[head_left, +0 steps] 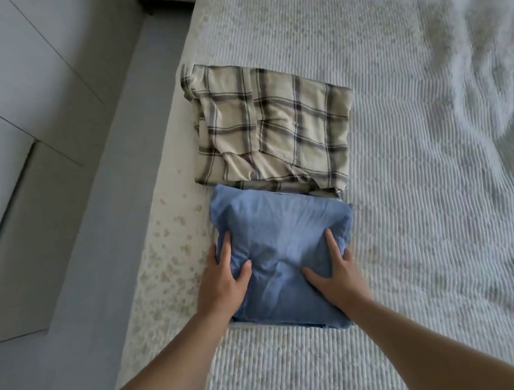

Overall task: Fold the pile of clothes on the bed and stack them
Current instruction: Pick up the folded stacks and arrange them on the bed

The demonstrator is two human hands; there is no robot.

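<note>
Two folded garments lie near the bed's left edge: a blue cloth (282, 249) closest to the person, touching a plaid shirt (270, 129) beyond it. The left hand (226, 275) and right hand (331, 266) grip the blue cloth's sides, thumbs on top. The ribbed white bedspread (423, 176) stretches out around them.

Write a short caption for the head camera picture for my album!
Both hands, left and right, hold a folded blue garment beside a folded plaid one.
</note>
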